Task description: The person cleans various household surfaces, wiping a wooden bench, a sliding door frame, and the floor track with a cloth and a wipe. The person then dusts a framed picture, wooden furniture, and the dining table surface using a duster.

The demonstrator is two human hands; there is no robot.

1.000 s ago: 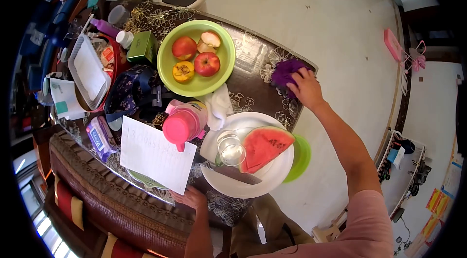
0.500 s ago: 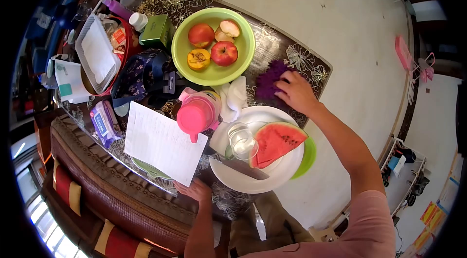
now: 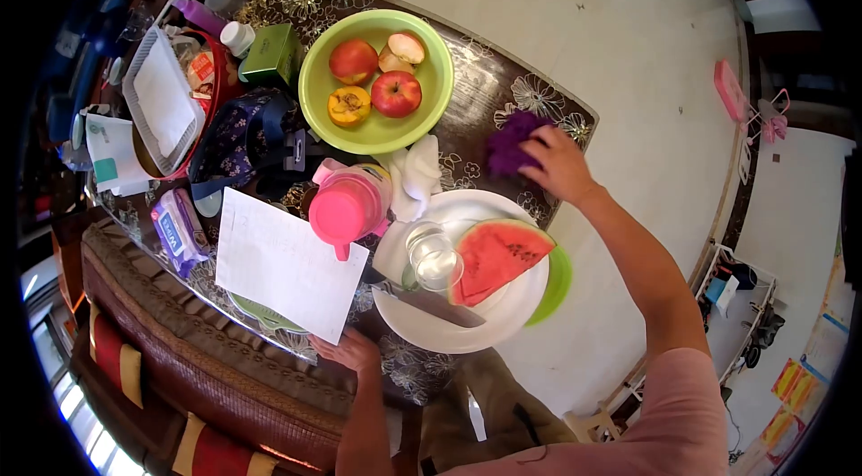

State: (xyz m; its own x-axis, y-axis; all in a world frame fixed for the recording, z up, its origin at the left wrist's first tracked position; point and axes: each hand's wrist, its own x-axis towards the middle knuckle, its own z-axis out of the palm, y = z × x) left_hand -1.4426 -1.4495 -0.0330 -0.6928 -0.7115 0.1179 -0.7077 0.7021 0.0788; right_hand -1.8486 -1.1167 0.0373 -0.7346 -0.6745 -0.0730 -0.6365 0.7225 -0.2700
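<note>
My right hand (image 3: 558, 163) is closed on a bunched purple cloth (image 3: 516, 144) that lies on the dark flowered table (image 3: 467, 90) near its far right corner. At the near edge of the table, my left hand (image 3: 348, 350) rests beside the lower corner of a white paper (image 3: 287, 265); its fingers are partly under the paper. Between the hands a white plate (image 3: 431, 332) holds a watermelon slice (image 3: 503, 256), a clear glass (image 3: 433, 259) and a knife (image 3: 440, 307). A pink-lidded bottle (image 3: 348, 207) stands left of the plate.
A green bowl (image 3: 314, 108) of apples and a cut peach stands at the far side, beside a white tissue (image 3: 417, 175). Left are a green box (image 3: 272, 54), a dark bag (image 3: 238, 139), a white basket (image 3: 166, 103) and wipes (image 3: 180, 232). A brown sofa (image 3: 197, 350) borders the table.
The purple cloth, under my right hand, has moved a little over the table, inward from the right edge. My left hand stays beside the paper. The whole view has shifted slightly.
</note>
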